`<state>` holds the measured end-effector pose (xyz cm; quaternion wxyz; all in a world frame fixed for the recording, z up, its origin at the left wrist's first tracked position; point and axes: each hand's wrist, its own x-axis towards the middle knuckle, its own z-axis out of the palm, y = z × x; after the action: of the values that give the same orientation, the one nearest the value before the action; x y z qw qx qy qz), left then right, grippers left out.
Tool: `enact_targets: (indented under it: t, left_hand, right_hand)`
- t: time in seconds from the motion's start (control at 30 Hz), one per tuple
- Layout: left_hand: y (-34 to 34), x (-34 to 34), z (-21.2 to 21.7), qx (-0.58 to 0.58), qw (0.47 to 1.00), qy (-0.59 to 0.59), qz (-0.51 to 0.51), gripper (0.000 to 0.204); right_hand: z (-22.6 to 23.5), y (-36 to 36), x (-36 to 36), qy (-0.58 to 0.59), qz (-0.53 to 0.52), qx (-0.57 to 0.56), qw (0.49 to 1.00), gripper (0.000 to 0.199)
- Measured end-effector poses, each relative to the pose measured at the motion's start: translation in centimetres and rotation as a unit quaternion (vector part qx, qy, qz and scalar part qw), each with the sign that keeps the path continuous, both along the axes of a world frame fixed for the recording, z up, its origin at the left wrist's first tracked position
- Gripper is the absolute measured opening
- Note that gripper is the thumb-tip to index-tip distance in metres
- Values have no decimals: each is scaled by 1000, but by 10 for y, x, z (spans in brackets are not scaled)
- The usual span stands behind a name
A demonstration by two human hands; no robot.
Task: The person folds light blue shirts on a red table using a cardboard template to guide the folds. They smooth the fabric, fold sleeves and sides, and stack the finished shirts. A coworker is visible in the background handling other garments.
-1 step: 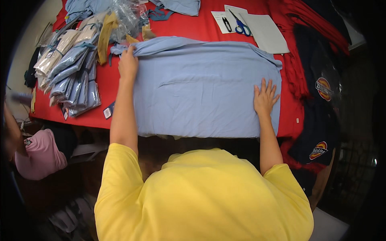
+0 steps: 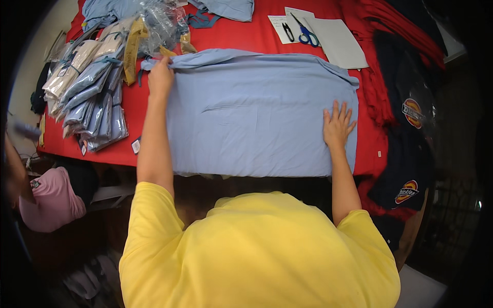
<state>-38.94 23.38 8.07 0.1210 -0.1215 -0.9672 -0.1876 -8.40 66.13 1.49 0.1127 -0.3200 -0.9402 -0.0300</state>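
Observation:
A light blue cloth garment (image 2: pixel 257 118) lies spread over the table, its far edge gathered in a loose fold and its near edge at the table's front. My left hand (image 2: pixel 161 79) is closed on the far left corner, fingers pinching the fabric; a small bit of cloth with a tie sticks out past it. On the right side of the garment my right hand (image 2: pixel 338 124) rests flat, fingers spread, holding nothing. A few shallow creases run across the middle of the cloth.
Red cloth (image 2: pixel 226 33) covers the table. Plastic-wrapped folded garments (image 2: pixel 92 97) are piled at left, beside clear plastic bags (image 2: pixel 162 25). Blue-handled scissors (image 2: pixel 307 35), black thread snips (image 2: pixel 288 32) and papers (image 2: pixel 339 43) lie at the back. Dark fabric (image 2: pixel 403 143) hangs at right. A person in pink (image 2: pixel 51 200) is at far left.
My left hand has shifted slightly left, and the garment's left edge has moved with it. My right hand has stayed almost in place.

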Motion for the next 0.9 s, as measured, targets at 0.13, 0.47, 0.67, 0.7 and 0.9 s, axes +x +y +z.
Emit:
enact_targets:
  t: [0.13,0.47,0.67,0.7,0.9]
  left_hand:
    - [60,-40,65,-74,971,172,-150,21]
    - [107,-18,55,-40,902,352,-246,24]
    - [22,82,-29,-52,997,58,11,38]
    - [1,76,-41,48,999,-4,23,34]
    - [-68,1,-19,147,983,-8,111,31]
  right_hand:
    - [-2,1,3,-10,-7,11,1000,58]
    - [4,-5,-1,-25,-19,-12,999,58]
    - [3,0,1,-32,-29,-5,999,59]
    - [4,-2,-1,-32,-23,-9,999,59]
    - [9,-3,-2,-35,-17,-18,999,58]
